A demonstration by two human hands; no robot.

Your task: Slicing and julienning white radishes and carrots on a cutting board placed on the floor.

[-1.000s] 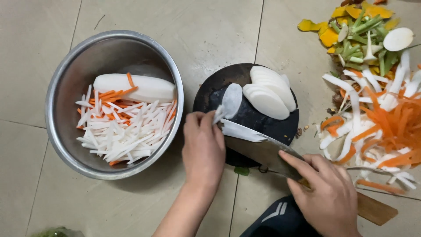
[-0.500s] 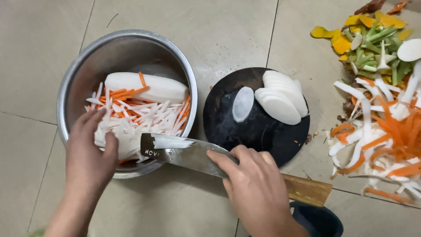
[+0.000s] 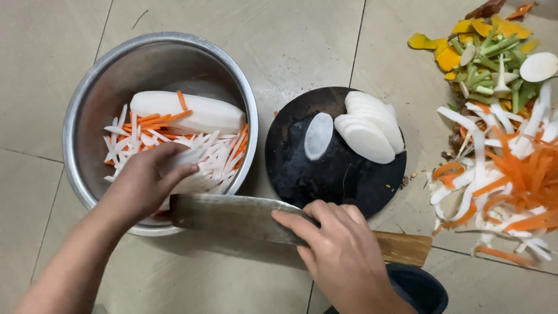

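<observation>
1 steel bowl [image 3: 81, 122] on tiled floor, left of 1 round black cutting board [image 3: 337, 174]. In bowl: 1 whole peeled white radish piece [image 3: 197, 113] at the back, plus heap of white & orange strips [image 3: 224, 154], too many to count. Left hand [image 3: 145, 183] is in bowl's near side, fingers curled over a bunch of strips; looks like loose grasp, can't tell if clenched. Right hand [image 3: 343, 256] just below the board, wrapped tight round 1 cleaver [image 3: 232, 216] where blade meets wooden handle; blade lies flat-ish, tip at bowl's near rim, touching left hand. On the board: 1 lone oval radish slice [image 3: 318, 135] & 1 fanned stack of slices [image 3: 372, 131] right of it, approx 6+, exact no. unclear. Right of board: 1 pile of veg peelings [image 3: 500, 145], white, orange, green, yellow.
</observation>
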